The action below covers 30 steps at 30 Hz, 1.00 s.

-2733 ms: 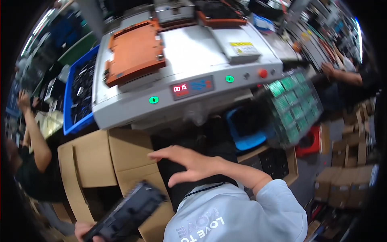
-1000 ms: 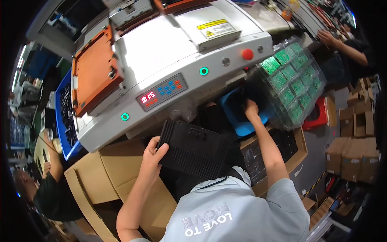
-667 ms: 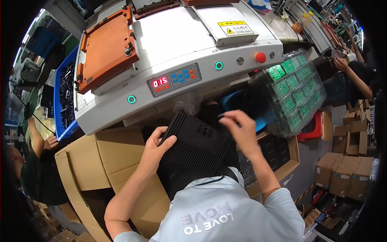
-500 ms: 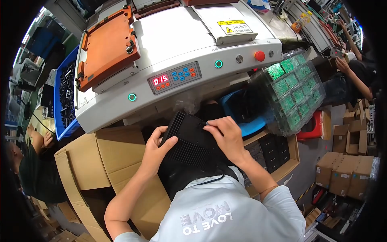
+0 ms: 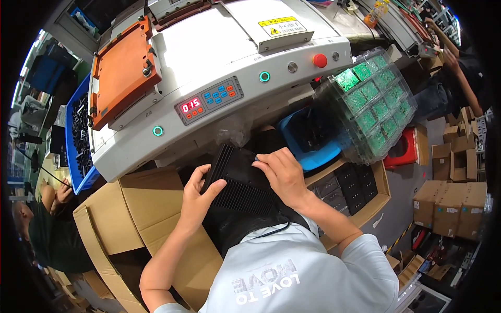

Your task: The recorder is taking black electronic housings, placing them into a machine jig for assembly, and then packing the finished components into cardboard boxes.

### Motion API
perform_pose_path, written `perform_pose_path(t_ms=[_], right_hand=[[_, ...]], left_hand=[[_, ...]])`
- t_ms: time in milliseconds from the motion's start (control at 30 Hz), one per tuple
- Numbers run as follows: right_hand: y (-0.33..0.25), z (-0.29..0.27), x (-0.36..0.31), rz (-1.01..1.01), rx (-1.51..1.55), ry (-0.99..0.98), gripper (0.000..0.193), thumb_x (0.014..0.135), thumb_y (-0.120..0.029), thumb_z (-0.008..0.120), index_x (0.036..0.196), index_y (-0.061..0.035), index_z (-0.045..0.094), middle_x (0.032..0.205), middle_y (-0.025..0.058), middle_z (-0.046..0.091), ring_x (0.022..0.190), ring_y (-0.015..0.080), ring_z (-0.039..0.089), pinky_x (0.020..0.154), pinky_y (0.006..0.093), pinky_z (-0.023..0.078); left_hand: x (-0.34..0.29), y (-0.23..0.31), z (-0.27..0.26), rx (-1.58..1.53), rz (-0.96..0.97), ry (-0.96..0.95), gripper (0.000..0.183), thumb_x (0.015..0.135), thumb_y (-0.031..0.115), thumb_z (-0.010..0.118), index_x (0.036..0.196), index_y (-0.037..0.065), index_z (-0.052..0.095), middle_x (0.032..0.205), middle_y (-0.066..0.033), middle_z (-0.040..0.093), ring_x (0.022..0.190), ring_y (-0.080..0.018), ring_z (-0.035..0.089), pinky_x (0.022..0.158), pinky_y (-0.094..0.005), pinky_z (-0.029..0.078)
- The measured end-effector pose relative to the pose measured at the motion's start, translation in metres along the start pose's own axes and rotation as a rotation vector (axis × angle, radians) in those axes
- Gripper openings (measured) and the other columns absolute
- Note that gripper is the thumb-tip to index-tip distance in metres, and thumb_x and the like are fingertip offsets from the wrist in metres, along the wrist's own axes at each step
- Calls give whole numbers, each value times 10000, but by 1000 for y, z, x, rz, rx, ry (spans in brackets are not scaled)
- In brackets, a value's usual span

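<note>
A black finned metal case (image 5: 244,199) rests tilted over my lap, its ridges facing up. My left hand (image 5: 200,194) is closed around its left edge, thumb on top and fingers behind. At the case's far right part, my right hand (image 5: 284,176) has thumb and forefinger pinched together. A tiny dark piece shows at those fingertips, too small to name. The other fingers of that hand are curled in.
A white machine (image 5: 209,57) with an orange fixture (image 5: 127,70) stands ahead. An open cardboard box (image 5: 133,208) lies left. Right are a blue bin (image 5: 319,161), stacked clear trays of green circuit boards (image 5: 373,107) and a carton of black cases (image 5: 385,190). Other people work at both sides.
The view has shifted slightly, so the machine sits further left. Both hands keep their hold at the case, with the right fingertips still pinched at its far part.
</note>
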State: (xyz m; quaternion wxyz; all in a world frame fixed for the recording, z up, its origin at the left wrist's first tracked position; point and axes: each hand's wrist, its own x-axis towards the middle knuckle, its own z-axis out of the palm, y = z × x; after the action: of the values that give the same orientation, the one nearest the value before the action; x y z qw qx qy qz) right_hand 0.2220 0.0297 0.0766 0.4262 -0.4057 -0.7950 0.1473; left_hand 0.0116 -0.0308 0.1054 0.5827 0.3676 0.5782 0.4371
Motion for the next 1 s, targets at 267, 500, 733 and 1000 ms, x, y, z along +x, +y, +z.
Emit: perform_pose_path(t_ms=[267,500,733,1000], right_hand=[[4,4,-17,46,3,-27,161,738,-52,735,862,-12,641,794,75,607,737,244,554,638,326,466],[30,-4,-29,599,847,-245,322,784,-132,741,1056,-47,592,1025,31,530,904,153,523,812,280,456],[44,17,-67,733,1051,-154,232,835,-181,710,989,-33,620,963,13,543,823,73,540,739,228,455],[79,3,-122,846,1078,118,237,880,-162,655,1070,-27,615,1042,54,633,937,114,608,819,256,488]], left_hand=[[-4,-7,4,22,-24,7,348,874,78,622,1188,1,494,983,-25,634,841,-48,594,764,-206,475],[-1,-3,1,220,3,-103,421,841,36,603,1243,-7,485,1076,-30,585,967,-97,559,847,-232,440],[10,-38,10,-154,-105,-40,538,818,34,571,1333,24,416,1267,-58,487,1098,-158,514,907,-293,439],[22,-98,51,-203,-251,-126,513,933,89,527,1407,122,334,1322,-56,496,1208,-221,489,997,-426,433]])
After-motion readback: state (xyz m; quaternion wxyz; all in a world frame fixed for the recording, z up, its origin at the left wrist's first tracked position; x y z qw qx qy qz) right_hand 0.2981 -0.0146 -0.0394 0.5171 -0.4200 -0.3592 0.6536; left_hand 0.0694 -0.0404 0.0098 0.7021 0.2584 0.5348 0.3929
